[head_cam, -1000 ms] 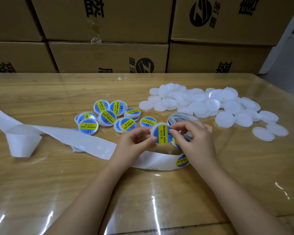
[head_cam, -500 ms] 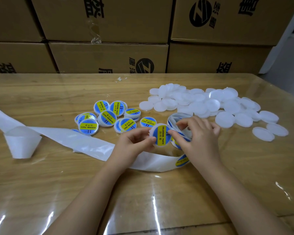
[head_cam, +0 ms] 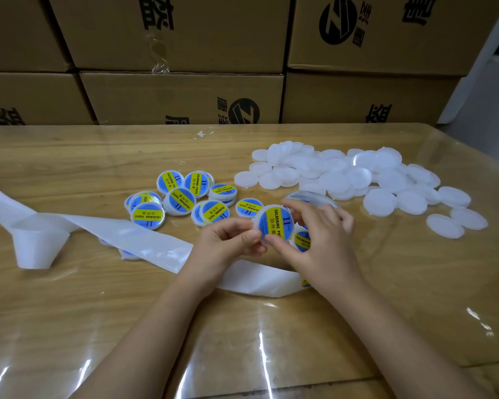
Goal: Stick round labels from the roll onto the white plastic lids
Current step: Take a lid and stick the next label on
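Observation:
A white lid with a blue and yellow round label [head_cam: 274, 223] is held up between both hands over the table's middle. My left hand [head_cam: 228, 243] pinches its lower left edge with thumb and fingers. My right hand [head_cam: 320, 240] pinches the lid's right side, thumb at the lower edge and fingers curled over its top. Behind and under my right hand sits the label roll [head_cam: 301, 240], partly hidden. Several labelled lids [head_cam: 182, 198] lie to the left. A pile of bare white lids [head_cam: 357, 180] spreads to the right.
A long strip of empty white backing paper [head_cam: 133, 240] trails left from the roll and curls at the far left [head_cam: 38, 246]. Stacked cardboard boxes [head_cam: 185, 99] line the table's far edge. The wooden table [head_cam: 271, 341] has a glossy clear cover.
The labelled lid has shifted slightly left and up between my hands, and my right fingers have moved across its upper edge. The backing strip slid a little left.

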Demonstrator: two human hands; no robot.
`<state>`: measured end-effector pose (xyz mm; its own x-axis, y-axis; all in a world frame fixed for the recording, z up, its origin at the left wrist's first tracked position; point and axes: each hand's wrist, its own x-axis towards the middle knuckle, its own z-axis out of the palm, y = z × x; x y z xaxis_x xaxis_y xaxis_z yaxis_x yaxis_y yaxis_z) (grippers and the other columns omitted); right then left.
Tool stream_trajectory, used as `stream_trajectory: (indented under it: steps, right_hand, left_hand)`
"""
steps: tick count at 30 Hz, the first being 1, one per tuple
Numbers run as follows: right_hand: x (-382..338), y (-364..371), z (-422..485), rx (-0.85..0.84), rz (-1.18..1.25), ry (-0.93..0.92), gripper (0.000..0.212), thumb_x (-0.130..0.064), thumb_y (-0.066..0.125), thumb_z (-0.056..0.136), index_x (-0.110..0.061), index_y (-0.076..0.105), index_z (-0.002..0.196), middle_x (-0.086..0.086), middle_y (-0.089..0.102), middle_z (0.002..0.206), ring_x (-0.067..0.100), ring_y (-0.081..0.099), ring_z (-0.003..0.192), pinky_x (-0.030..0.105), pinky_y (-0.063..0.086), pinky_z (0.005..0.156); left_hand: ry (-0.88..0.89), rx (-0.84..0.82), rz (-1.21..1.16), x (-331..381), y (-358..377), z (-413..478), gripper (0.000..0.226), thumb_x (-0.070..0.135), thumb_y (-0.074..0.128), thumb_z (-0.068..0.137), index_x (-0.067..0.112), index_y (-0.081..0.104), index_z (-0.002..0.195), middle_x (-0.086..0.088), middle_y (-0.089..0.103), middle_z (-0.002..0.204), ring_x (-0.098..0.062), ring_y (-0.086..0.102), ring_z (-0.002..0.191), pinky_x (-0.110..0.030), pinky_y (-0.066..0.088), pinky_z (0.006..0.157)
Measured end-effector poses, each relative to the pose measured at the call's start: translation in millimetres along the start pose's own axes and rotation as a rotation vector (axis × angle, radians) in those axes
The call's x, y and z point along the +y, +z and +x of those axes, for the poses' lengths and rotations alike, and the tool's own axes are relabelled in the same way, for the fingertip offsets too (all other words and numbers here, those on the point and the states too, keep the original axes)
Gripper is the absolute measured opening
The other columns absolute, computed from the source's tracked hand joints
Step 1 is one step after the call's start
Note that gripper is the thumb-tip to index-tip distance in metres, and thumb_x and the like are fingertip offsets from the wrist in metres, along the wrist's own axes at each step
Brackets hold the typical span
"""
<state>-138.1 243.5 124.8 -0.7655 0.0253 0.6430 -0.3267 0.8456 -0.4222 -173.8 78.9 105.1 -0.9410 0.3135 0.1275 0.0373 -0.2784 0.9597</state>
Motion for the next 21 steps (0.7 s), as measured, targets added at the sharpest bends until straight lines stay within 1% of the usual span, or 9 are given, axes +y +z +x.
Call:
stream_trajectory:
  steps: [2,5,6,9,13,15,17,21]
  right_hand:
    - [-0.3,0.7,-0.4,0.008,0.001,-0.001,0.051,-0.052,0.068,0.070,-0.023,0.064,0.111,-0.020,0.057,0.086,0.010,0.055,0.083,0.029,0.022,0.090]
    - [0.6,0.0,0.8,-0.003,-0.003,-0.014,0.053,-0.052,0.067,0.069,-0.022,0.063,0.113,-0.021,0.054,0.085,0.011,0.055,0.083,0.029,0.022,0.090]
    - [1.5,-0.5,1.5,-0.010,-0.001,-0.015,0.054,-0.053,0.067,0.070,-0.023,0.062,0.115,-0.021,0.056,0.085,0.010,0.054,0.084,0.029,0.022,0.090]
    - [5.2,-2.0,2.8,-0.014,0.018,-0.001,0.054,-0.052,0.066,0.071,-0.024,0.060,0.118,-0.016,0.062,0.083,0.010,0.053,0.085,0.029,0.022,0.093]
    - [10.3,-3.0,4.4,0.035,0.040,0.033,0.050,-0.043,0.066,0.073,-0.022,0.060,0.118,-0.015,0.062,0.082,0.012,0.054,0.087,0.029,0.021,0.095]
    - [13.0,-3.6,5.5,0.049,0.056,0.062,0.049,-0.040,0.065,0.074,-0.022,0.058,0.120,-0.015,0.062,0.082,0.011,0.054,0.088,0.028,0.020,0.097]
    - [15.9,-4.3,6.4,0.056,0.077,0.090,0.048,-0.040,0.064,0.076,-0.023,0.057,0.121,-0.015,0.061,0.082,0.011,0.053,0.088,0.028,0.020,0.097]
    - [18.4,-4.7,7.9,0.055,0.118,0.128,0.050,-0.043,0.063,0.076,-0.026,0.054,0.122,-0.019,0.059,0.081,0.010,0.052,0.091,0.024,0.017,0.096]
  left_hand:
    - [0.009,-0.024,0.008,0.6,2.0,-0.8,0.009,0.019,0.068,0.068,0.016,0.074,0.073,-0.006,0.071,0.069,-0.016,0.068,0.063,-0.022,0.054,0.062]
    - [0.022,-0.020,-0.013,0.7,0.6,-0.3,0.011,0.017,0.067,0.071,0.011,0.073,0.079,-0.009,0.071,0.073,-0.016,0.068,0.064,-0.022,0.054,0.063]
    - [0.030,-0.014,-0.020,1.0,-0.8,0.0,0.012,0.016,0.066,0.073,0.009,0.072,0.081,-0.009,0.072,0.074,-0.016,0.068,0.065,-0.023,0.054,0.064]
    - [0.047,-0.008,-0.046,2.2,-3.9,0.7,0.013,0.016,0.062,0.077,0.014,0.075,0.079,-0.005,0.071,0.074,-0.014,0.066,0.065,-0.023,0.053,0.064]
    - [0.041,-0.007,-0.076,4.1,-7.1,1.5,0.011,0.018,0.064,0.078,0.016,0.075,0.076,-0.003,0.069,0.070,-0.011,0.063,0.062,-0.021,0.052,0.063]
    - [0.033,-0.018,-0.067,4.4,-7.1,1.3,0.008,0.016,0.067,0.078,0.016,0.075,0.075,-0.003,0.068,0.069,-0.011,0.063,0.061,-0.021,0.052,0.062]
    - [0.018,-0.027,-0.048,4.2,-6.0,0.8,0.012,0.014,0.064,0.077,0.017,0.075,0.073,-0.002,0.068,0.066,-0.011,0.063,0.060,-0.021,0.052,0.061]
    - [-0.006,-0.076,0.032,4.8,-4.1,-1.3,0.012,0.017,0.064,0.076,0.019,0.074,0.072,-0.002,0.066,0.062,-0.011,0.062,0.059,-0.020,0.051,0.062]
